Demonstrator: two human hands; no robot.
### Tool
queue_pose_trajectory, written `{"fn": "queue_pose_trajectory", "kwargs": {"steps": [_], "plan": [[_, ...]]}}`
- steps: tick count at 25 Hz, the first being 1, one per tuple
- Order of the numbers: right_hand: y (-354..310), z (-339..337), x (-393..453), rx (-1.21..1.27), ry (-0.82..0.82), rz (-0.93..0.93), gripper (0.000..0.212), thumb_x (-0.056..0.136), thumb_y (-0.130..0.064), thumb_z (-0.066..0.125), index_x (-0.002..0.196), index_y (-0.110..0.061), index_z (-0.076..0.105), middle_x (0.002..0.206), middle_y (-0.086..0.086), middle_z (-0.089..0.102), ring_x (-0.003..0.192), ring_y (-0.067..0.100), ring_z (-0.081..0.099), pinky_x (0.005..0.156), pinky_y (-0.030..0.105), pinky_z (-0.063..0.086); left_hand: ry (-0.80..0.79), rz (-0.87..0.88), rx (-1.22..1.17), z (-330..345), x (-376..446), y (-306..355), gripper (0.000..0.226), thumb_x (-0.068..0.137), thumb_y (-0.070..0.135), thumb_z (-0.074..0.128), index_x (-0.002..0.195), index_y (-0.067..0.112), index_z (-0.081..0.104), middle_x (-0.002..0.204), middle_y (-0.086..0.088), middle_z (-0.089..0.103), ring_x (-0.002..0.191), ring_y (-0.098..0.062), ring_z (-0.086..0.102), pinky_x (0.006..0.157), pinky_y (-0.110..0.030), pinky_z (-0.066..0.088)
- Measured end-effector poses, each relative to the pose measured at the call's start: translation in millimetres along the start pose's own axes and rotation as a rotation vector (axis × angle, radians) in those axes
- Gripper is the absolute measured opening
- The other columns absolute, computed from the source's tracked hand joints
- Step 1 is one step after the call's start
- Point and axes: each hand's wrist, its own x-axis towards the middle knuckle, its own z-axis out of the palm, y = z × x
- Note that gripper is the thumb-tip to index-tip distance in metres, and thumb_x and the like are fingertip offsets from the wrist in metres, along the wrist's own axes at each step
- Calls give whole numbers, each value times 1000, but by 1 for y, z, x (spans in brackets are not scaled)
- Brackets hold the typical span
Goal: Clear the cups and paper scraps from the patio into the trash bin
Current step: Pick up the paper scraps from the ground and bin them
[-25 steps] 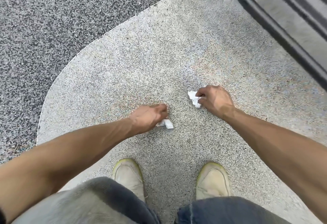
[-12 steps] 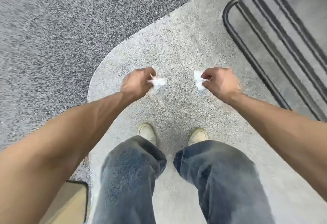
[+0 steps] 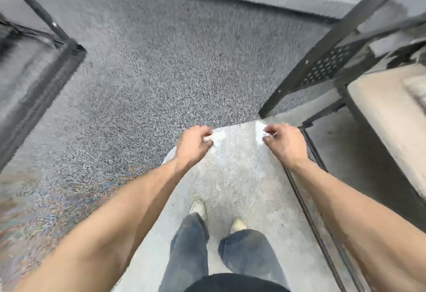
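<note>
My left hand (image 3: 193,143) is closed around a crumpled white paper scrap (image 3: 217,136) that sticks out past the fingertips. A second white paper scrap (image 3: 260,130) is pinched in my right hand (image 3: 284,143). Both hands are held out in front of me at waist height, a little apart, above the light speckled patio slab (image 3: 235,176). No cup and no trash bin is in view. The picture is blurred by motion.
Dark speckled ground (image 3: 161,61) spreads ahead and to the left. A black metal chair frame (image 3: 334,61) with a beige cushion (image 3: 391,118) stands at the right. Another dark metal frame (image 3: 46,56) is at the left. My shoes and jeans are below.
I have stood up from a crouch, lifting both scraps off the slab. The view has swung forward, so the dark ground and the furniture now show.
</note>
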Motion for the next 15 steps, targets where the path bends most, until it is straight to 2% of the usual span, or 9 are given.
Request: {"fn": "queue_pose_trajectory", "kwargs": {"steps": [2,6,11,15], "plan": [[-23,-37,-7,-6,42,-66,22,79,-25,65,100,-24,71,102,4,71,94,27,66,77,32,48,84,-36,-51,-36,-24,19,18,78,19,69,96,23,71,96,-1,71,89,-23,64,81,-38,51],[-56,-82,-18,-10,119,-217,18,78,-27,65,96,-27,69,97,-2,68,90,22,65,73,29,46,255,-79,-29,-89,-70,39,22,79,25,66,101,28,71,101,1,71,95,-23,64,80,-37,51],[-95,-111,-36,-12,100,-420,18,80,-28,62,97,-28,69,97,-3,67,88,21,64,72,29,44,462,-181,-58,-127,-135,53,19,82,28,66,101,32,69,103,9,69,94,-15,62,80,-33,50],[-132,-123,-56,65,87,-578,16,84,-27,63,99,-28,68,97,-7,65,83,13,59,71,26,42,687,-223,-91,-144,-188,57,20,87,30,64,107,29,68,101,9,66,85,-9,57,74,-31,47]]}}
